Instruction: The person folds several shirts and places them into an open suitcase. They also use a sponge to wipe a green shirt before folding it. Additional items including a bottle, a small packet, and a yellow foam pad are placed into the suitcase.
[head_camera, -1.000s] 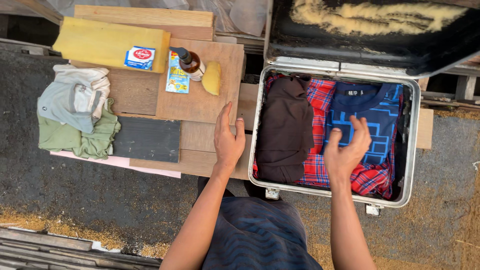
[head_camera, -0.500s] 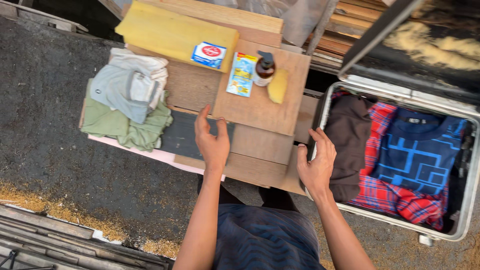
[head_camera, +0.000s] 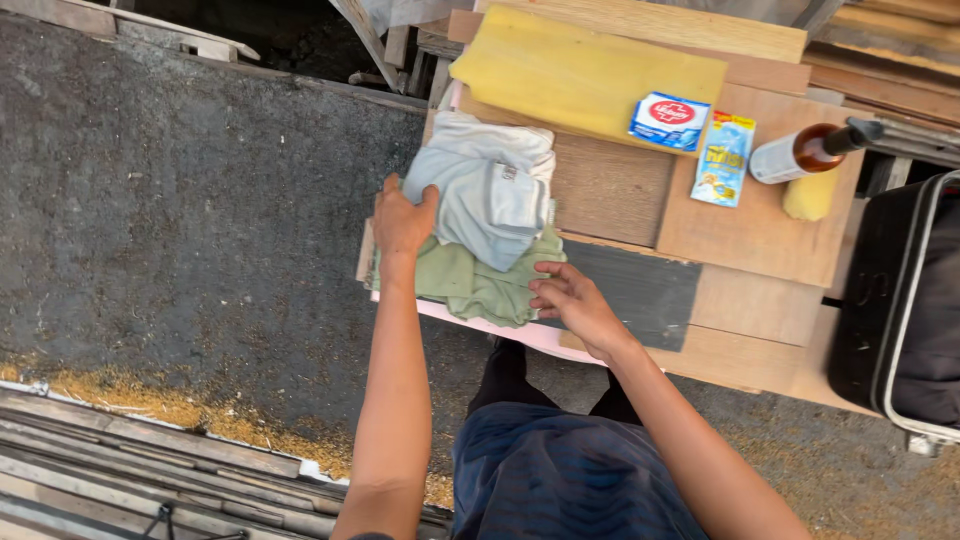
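Both hands close on a pile of folded clothes at the left end of the wooden table (head_camera: 760, 250). Left hand (head_camera: 402, 222) grips the left side of the pale grey folded garment (head_camera: 485, 195), thumb on top; right hand (head_camera: 568, 300) pinches the near edge of the green garment (head_camera: 470, 285) beneath it. Further along lie a yellow foam sheet (head_camera: 585, 75), a soap bar packet (head_camera: 668, 121), a sachet (head_camera: 722, 158) and a brown bottle (head_camera: 800, 155).

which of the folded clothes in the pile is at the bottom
The green garment: it lies lowest, under the pale grey-blue one and the white one. The right hand touches its front edge; the left hand grips the pile's left side.
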